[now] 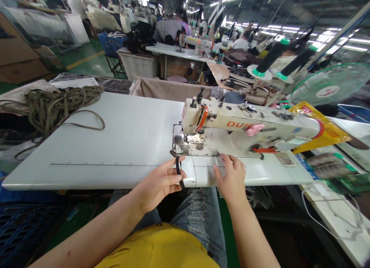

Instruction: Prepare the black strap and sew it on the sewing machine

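My left hand [163, 179] pinches a narrow black strap [178, 170] at the table's front edge, just below the sewing machine's needle plate. The strap hangs in a curve between my thumb and fingers. My right hand [232, 177] is closed around small thread snips [219, 154], and their thin metal tips point up and left toward the machine bed. Most of the snips is hidden by my fingers. The sewing machine [254, 119] stands right behind both hands. A loose dark thread [194, 170] runs down the tabletop between them.
A heap of olive webbing [63, 106] lies on the left of the white table [130, 137], one loop trailing inward. Thread cones [268, 60] and a green fan [329, 85] stand at the right. A blue crate [26, 221] sits lower left. Several people work farther back.
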The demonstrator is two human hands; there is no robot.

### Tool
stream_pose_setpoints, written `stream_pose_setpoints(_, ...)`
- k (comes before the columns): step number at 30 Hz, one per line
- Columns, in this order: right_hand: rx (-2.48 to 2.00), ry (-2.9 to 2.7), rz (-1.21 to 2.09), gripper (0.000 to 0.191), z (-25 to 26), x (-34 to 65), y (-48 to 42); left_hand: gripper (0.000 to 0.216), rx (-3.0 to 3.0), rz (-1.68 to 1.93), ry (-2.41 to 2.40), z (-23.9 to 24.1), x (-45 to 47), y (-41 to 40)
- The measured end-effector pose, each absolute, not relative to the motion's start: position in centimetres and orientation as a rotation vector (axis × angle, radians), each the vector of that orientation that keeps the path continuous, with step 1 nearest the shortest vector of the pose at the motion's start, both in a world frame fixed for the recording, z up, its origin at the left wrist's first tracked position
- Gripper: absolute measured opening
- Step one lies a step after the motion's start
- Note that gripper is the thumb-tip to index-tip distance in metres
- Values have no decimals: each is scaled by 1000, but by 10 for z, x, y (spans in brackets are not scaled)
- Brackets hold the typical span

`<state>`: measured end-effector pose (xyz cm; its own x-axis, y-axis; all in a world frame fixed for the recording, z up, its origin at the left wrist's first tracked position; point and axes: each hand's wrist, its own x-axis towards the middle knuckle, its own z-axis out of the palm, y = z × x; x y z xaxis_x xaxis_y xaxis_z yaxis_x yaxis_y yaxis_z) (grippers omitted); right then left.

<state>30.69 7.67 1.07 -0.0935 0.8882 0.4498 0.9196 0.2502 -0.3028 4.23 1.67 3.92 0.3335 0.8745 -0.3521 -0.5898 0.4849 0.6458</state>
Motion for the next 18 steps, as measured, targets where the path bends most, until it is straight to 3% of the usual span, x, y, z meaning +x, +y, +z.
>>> stream_pose_setpoints(6, -847, -2406, 30, 60, 35, 262, 27, 27, 370, 1006, 734, 26, 50, 20)
stream_pose_setpoints(11, -657, -2332, 217, 39, 45, 253, 18, 20, 371, 967, 678, 27, 57, 22)
stream_pose_setpoints(14, -651, -2236, 442, 35, 53, 256, 19, 26, 327, 1052, 693, 31, 59, 22)
stream_pose_setpoints(18, -628, -2212, 723, 30, 60, 255, 13, 62, 362, 1259, 688, 28, 65, 26)
